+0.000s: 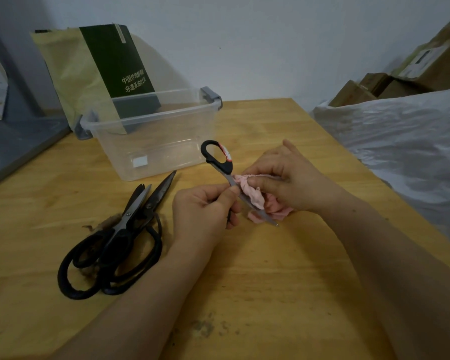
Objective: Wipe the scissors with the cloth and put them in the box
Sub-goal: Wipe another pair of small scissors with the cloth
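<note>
Lying closest to the person is the wooden table (270, 281), with a dark smudge (203, 328) on it. A bit further on, to the left of the left hand (203, 211), two bigger scissors (125, 237) lie in a pile on the wood, one on top of the other. Nobody is touching them, and they seem to wait their turn.

The left hand grips the small scissors (226, 168) around the middle, with its thumb and fingers curled round them. The black handle sticks up past the fingers and the pointy tip points down toward the table. The right hand (289, 180) pinches the pink cloth (257, 200), bunched up, and presses it round the blade, just beside the left hand's thumb.

The step in hand seems to be the wiping. To do it well, the left hand should hold tight so the scissors do not wobble. The right hand should slide the cloth from the middle out to the tip, away from the left hand, with the cloth thick between the fingers and the sharp edge. Both flat sides need a rub.

Past the hands, a little to the left, stands the clear box (182, 141). It is open on top and no scissors are in it. Behind the box leans a green and yellow bag (115, 61). Far off past the right hand are brown boxes (374, 87) and a white plastic sheet (400, 141).
</note>
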`<state>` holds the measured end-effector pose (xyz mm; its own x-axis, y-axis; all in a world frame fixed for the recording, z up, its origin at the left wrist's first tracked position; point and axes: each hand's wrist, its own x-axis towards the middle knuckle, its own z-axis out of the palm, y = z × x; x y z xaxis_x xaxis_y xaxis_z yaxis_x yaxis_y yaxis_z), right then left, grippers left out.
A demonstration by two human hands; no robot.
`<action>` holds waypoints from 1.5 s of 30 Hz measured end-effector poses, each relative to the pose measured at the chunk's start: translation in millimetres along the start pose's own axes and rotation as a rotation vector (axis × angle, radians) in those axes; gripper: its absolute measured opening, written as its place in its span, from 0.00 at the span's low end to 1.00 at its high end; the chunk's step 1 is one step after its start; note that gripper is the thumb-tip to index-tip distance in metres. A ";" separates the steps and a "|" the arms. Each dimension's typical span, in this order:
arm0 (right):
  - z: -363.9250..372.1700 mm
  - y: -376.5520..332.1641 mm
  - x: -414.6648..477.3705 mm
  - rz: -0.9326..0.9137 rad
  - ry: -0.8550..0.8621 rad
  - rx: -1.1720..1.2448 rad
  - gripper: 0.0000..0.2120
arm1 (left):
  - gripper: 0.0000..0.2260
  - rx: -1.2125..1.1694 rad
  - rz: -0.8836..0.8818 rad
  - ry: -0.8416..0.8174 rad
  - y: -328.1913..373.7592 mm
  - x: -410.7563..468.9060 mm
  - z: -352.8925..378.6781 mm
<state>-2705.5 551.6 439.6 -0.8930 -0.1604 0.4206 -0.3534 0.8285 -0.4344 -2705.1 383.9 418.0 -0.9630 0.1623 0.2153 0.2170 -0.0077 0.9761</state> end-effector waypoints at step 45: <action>1.5 11.6 0.1 0.038 0.073 -0.030 0.08 | 0.06 0.047 0.021 0.041 -4.9 3.3 -2.2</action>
<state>-2710.1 560.4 433.4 -0.8826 -0.0897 0.4616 -0.3099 0.8493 -0.4275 -2709.7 382.3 414.0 -0.9637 0.1224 0.2374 0.2433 0.0360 0.9693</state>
